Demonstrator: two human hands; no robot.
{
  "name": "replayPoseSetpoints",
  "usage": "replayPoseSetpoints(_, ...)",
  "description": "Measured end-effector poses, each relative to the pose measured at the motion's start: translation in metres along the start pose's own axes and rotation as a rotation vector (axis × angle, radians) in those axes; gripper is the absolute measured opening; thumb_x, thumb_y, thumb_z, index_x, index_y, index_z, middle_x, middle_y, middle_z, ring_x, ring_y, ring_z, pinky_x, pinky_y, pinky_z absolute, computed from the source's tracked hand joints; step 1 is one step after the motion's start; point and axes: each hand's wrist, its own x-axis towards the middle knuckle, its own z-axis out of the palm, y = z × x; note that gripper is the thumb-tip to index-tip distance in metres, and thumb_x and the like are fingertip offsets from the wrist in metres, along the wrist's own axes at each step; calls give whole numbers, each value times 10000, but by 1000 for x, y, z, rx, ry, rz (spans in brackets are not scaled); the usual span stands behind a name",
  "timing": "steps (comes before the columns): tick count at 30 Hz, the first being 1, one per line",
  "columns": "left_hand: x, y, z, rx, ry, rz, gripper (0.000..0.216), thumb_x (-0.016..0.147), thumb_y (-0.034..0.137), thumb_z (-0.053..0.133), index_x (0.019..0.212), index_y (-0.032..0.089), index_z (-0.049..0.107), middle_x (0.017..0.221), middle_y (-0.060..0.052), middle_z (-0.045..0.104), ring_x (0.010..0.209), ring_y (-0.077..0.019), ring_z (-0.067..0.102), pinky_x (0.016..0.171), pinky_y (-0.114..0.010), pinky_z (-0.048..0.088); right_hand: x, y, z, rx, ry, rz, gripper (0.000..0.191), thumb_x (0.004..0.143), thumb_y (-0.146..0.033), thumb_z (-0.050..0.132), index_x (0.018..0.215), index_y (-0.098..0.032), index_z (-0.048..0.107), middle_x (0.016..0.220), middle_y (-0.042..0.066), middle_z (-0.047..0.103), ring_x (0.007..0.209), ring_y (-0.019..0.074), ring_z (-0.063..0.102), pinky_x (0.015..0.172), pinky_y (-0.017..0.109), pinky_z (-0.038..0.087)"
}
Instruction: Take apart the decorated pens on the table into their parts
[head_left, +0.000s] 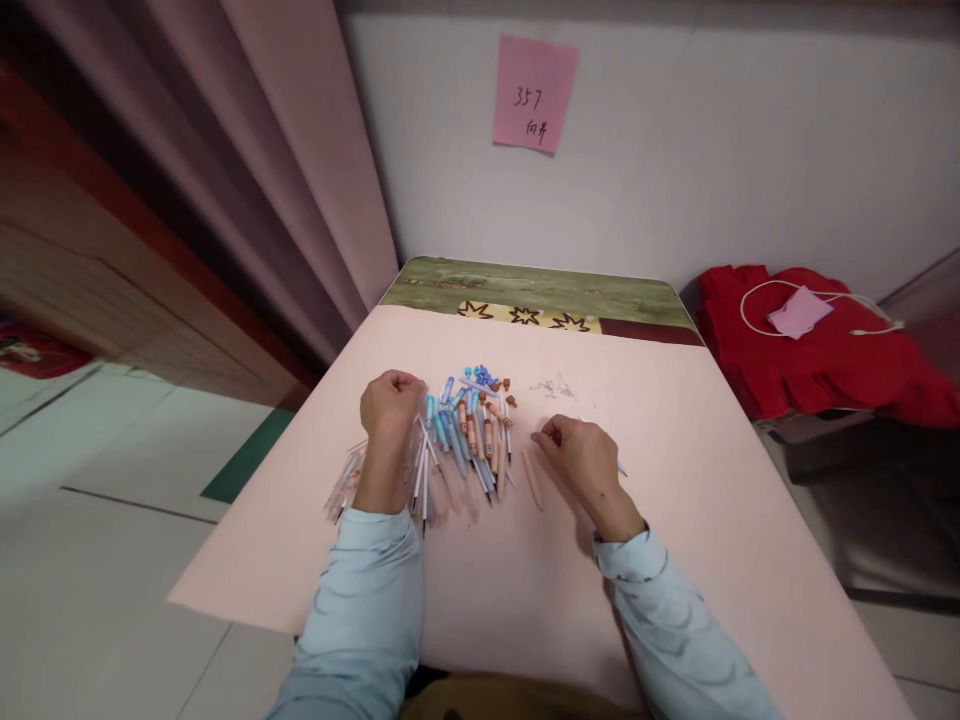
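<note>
My left hand (391,405) is closed in a pinch at the left of a pile of pen parts; whatever may be in its fingertips is too small to make out. My right hand (585,455) is closed too, fingers curled, right of the pile. A dark-tipped white piece (622,468) shows past its far side, and I cannot tell whether it is held. Between the hands lie blue and brown pen barrels (471,430), blue caps (484,376) and brown caps (507,384). White pen refills (424,480) lie by my left wrist. One light-brown tapered barrel (532,478) lies apart.
Small clear pieces (556,387) are scattered behind my right hand. Clear, thin parts (345,485) lie left of my left forearm. A pale sheet (690,480) covers the table. Red cloth (787,370) with a white cable (750,290) is at right; a curtain (300,150) hangs left.
</note>
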Motion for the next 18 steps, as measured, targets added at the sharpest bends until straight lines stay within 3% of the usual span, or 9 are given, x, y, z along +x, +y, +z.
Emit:
replayPoseSetpoints(4,-1,0,-5,340,-65,-32,150,593,362,767,589,237,683,602,-59,651,566,-214,550,553,-310,346,1,3,-3,12,4,22,224,890,-409,595,766,-250,694,750,11,714,702,169,613,555,258,269)
replayPoseSetpoints(11,3,-5,-2,344,-87,47,224,592,397,777,503,241,644,485,-60,592,528,-229,550,547,-319,359,6,19,-13,40,87,109,258,884,-466,594,763,-261,692,711,0,698,679,175,590,560,265,270)
replayPoseSetpoints(18,-2,3,0,529,-149,22,256,616,447,780,552,237,650,622,-106,659,672,-280,624,599,-332,376,8,27,-16,63,122,131,242,880,-462,584,789,-269,700,722,-6,702,688,183,584,565,268,285)
